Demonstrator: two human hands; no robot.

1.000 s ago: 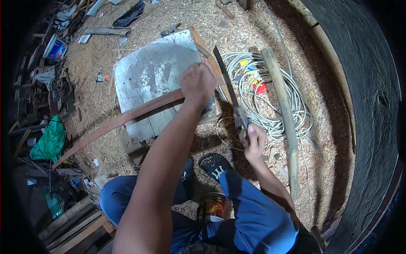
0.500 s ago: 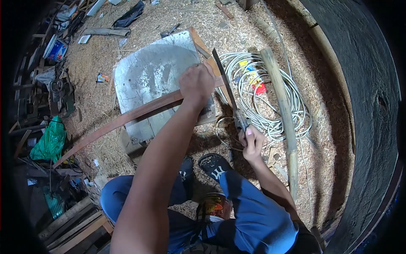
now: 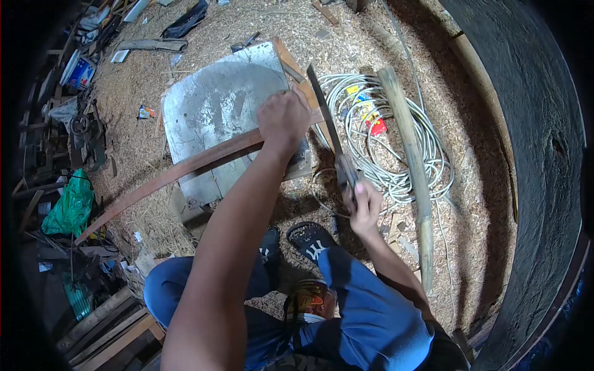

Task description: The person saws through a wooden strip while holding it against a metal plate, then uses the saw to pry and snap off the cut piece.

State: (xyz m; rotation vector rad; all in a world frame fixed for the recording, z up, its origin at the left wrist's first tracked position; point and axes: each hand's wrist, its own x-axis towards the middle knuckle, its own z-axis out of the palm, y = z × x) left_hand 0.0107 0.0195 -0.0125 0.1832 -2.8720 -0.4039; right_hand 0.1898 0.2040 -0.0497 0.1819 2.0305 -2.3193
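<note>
My left hand is closed around a long reddish wooden strip near its right end. The strip lies across a worn, metal-topped work stand and reaches far out to the lower left. In my right hand is the handle of a handsaw, partly covered by the fingers. The saw's dark, narrow blade points up and away, touching or very near the strip's right end, just right of my left hand. An angled wooden piece shows along the stand's far right edge.
A coil of pale cable and a round wooden pole lie on the shavings to the right. A large dark timber borders the right side. At left are a green plastic bag and piled scrap. A bucket stands between my legs.
The saw and my right hand have shifted slightly up and to the left in view. My left hand keeps its hold on the strip, and the whole view has moved slightly.
</note>
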